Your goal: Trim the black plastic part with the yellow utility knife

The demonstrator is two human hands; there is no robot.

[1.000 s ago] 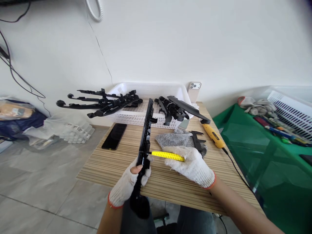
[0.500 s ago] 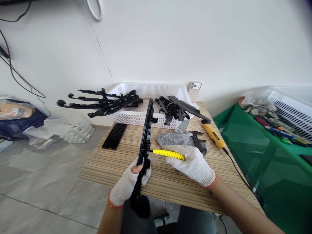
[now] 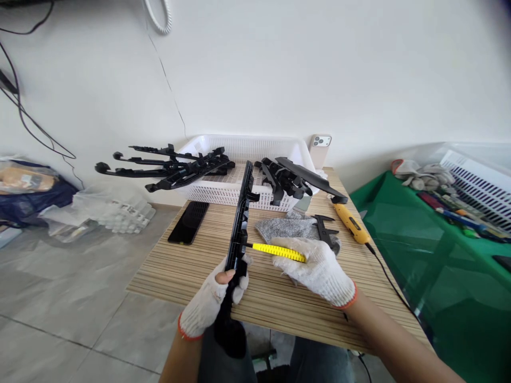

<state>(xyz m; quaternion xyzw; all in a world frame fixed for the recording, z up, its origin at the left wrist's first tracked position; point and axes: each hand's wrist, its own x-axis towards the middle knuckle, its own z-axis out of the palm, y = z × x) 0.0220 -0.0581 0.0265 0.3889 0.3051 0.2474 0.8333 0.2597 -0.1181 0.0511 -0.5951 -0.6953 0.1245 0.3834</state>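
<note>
black plastic strip [image 3: 239, 223] stands tilted up from the person's lap over the wooden table [image 3: 191, 266], gripped low by the gloved left hand [image 3: 213, 303] to steady it, while the right hand [image 3: 319, 271], just beside, clasps a yellow knife [image 3: 277, 252] whose tip meets its edge.

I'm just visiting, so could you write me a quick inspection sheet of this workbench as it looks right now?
Surface: slatted wooden table.
Job's things: long black plastic part; yellow knife, tip at the part.
Clutter: white basket of black parts, dark phone, grey glove, caliper, yellow tool.
Hands: left hand grips the part; right hand holds the knife.
Cables: black cord from the yellow tool.
Surroundings: white wall, green table.
</note>
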